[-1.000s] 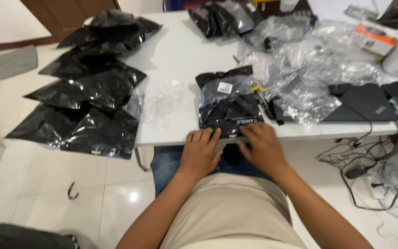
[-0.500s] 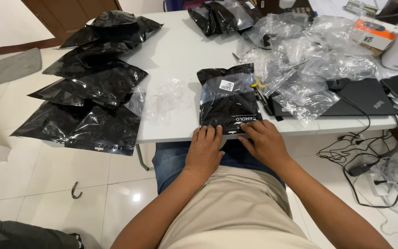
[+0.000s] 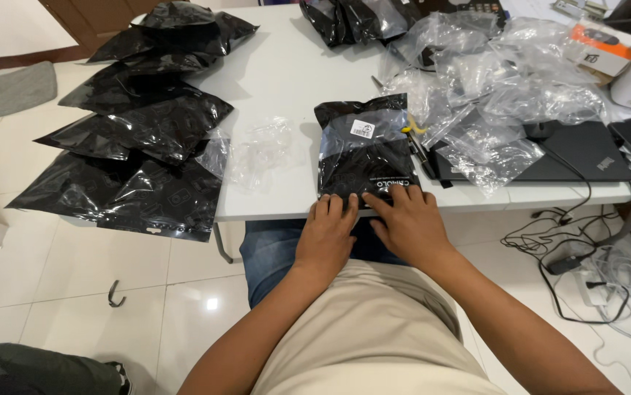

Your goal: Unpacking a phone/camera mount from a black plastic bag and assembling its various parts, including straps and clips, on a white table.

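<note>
1. Your left hand (image 3: 328, 230) and right hand (image 3: 408, 223) stay flat, fingers spread, pressing the black bag's (image 3: 363, 150) near end as before.
2. The bag lies just beyond your fingertips, at the white table's (image 3: 286, 80) near edge.
3. Bare tabletop opens left of your fingers; clear wrappers (image 3: 491, 88) crowd the right.

Both hands moved slightly up the black packet (image 3: 365, 150) — the right hand (image 3: 409, 223) now covers more of its lower edge (near the desk's border).

Left hand (image 3: 328, 232) and right hand (image 3: 407, 223) lie flat, side by side, pressing the near edge of a black plastic bag (image 3: 363, 150) at the white table (image 3: 286, 80) front. Black bag pile (image 3: 143, 139) lies left; clear wrappers (image 3: 498, 88) right.
</note>
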